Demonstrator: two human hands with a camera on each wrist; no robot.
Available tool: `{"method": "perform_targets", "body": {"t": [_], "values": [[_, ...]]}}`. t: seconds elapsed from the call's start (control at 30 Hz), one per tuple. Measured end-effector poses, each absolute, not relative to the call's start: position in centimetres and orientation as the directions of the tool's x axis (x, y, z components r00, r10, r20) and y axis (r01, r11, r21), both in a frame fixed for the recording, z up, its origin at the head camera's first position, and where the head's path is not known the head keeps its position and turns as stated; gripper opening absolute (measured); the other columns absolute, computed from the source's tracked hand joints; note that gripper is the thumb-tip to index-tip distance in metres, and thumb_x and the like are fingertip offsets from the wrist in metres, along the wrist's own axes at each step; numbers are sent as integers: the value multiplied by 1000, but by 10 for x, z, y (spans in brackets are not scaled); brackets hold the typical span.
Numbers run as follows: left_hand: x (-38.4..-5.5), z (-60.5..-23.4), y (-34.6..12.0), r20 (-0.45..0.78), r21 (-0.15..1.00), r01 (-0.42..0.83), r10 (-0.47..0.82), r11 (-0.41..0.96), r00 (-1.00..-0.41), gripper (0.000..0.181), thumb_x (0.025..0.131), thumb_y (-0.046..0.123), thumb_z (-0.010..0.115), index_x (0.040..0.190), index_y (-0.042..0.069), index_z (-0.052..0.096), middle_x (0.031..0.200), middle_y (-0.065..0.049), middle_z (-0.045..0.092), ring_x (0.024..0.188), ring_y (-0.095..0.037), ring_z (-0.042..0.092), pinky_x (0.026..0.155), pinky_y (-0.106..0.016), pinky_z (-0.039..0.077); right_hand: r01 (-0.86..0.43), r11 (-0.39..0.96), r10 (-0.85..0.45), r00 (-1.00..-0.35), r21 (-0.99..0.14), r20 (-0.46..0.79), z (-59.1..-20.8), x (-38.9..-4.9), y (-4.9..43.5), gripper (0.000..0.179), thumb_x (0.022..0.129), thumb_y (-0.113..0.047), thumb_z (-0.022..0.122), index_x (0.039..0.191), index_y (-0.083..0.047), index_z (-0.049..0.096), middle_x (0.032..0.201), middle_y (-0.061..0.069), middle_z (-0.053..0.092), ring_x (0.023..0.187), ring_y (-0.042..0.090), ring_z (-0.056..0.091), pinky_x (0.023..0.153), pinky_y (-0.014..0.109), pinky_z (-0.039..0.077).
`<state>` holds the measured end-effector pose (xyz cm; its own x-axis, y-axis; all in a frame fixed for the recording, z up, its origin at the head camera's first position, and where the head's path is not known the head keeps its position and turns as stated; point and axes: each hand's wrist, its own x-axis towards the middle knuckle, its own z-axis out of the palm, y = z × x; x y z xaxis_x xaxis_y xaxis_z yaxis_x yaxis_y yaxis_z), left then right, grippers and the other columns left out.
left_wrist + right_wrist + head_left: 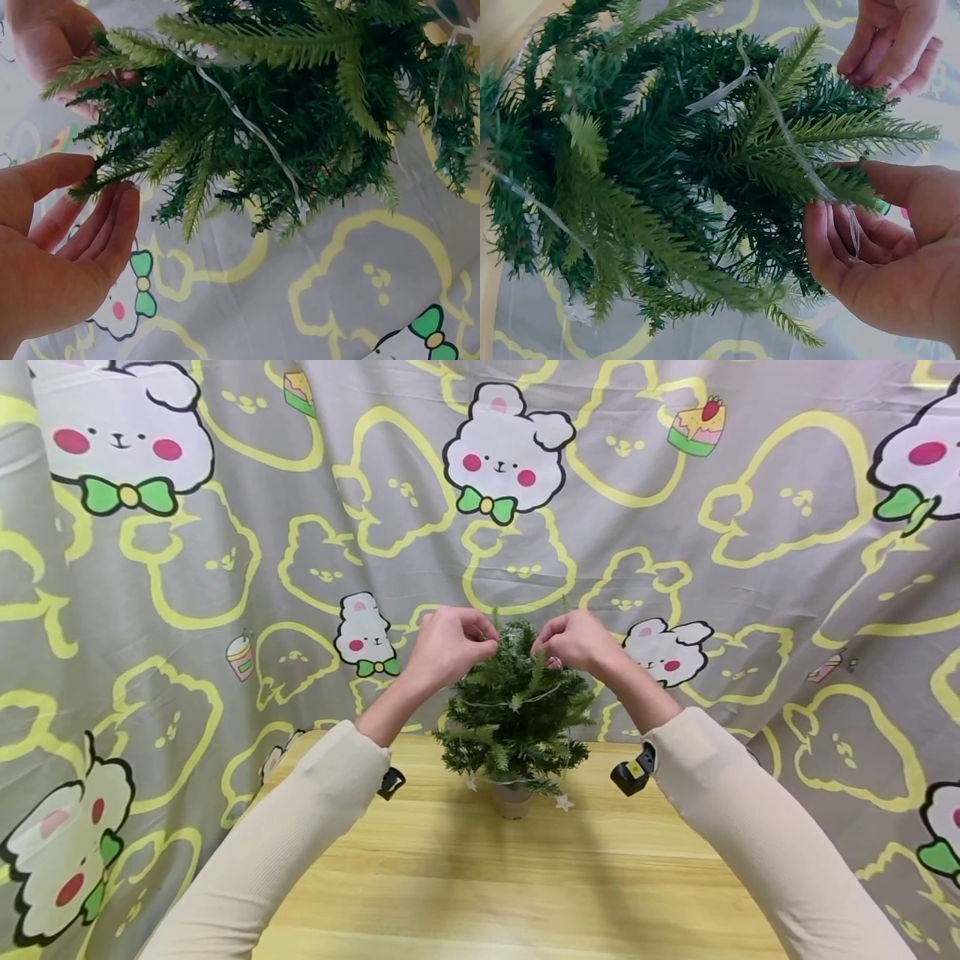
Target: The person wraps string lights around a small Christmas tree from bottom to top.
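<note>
A small artificial Christmas tree (pixel 517 727) stands upright in a pot (pixel 512 803), with a thin clear string-light wire (pixel 247 124) draped across its branches. At the treetop's left side, my left hand (pixel 453 645) pinches the tip of a green branch (pixel 112 174) between thumb and fingers. Opposite it, my right hand (pixel 579 642) grips another branch tip (pixel 847 187) near the top; the wire runs over the index finger there and a loop hangs by the palm. Star-shaped lights (pixel 564 802) dangle low on the tree.
The pot rests on a wood-grain table (pixel 450 893), near its back edge. Behind and to both sides hangs a grey cartoon-print curtain (pixel 420 560). Black wrist cameras (pixel 633 770) sit at the cream sleeves' cuffs.
</note>
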<state>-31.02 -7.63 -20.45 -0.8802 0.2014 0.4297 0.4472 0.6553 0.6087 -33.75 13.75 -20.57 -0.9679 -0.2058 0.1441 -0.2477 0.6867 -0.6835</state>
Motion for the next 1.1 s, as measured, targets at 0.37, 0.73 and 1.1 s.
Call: {"method": "perform_targets", "body": {"t": [0.37, 0.73, 1.1], "values": [[-312, -206, -74, 423, 615, 445, 204, 651, -883, 9, 88, 16, 76, 96, 13, 79, 89, -2, 77, 78, -17, 69, 73, -33, 56, -253, 717, -176, -967, -650, 183, -212, -337, 134, 29, 83, 4, 55, 95, -5, 79, 92, 11, 77, 74, 18, 67, 60, 23, 50], [-314, -207, -75, 431, 615, 459, 215, 641, -877, 6, 89, 17, 77, 94, 15, 79, 89, -1, 78, 80, -16, 71, 75, -33, 58, -246, 715, -194, -969, -654, 152, -210, -341, 139, 35, 83, 4, 50, 99, -6, 80, 97, 12, 75, 68, 13, 61, 52, 20, 38], [-315, -214, -83, 459, 607, 476, 208, 637, -864, 16, 91, 15, 72, 105, 14, 79, 98, -2, 79, 91, -18, 74, 83, -38, 58, -208, 691, -212, -974, -693, 81, -195, -328, 149, 30, 95, -14, 64, 122, -7, 74, 126, 18, 70, 100, 29, 70, 92, 42, 57]]}}
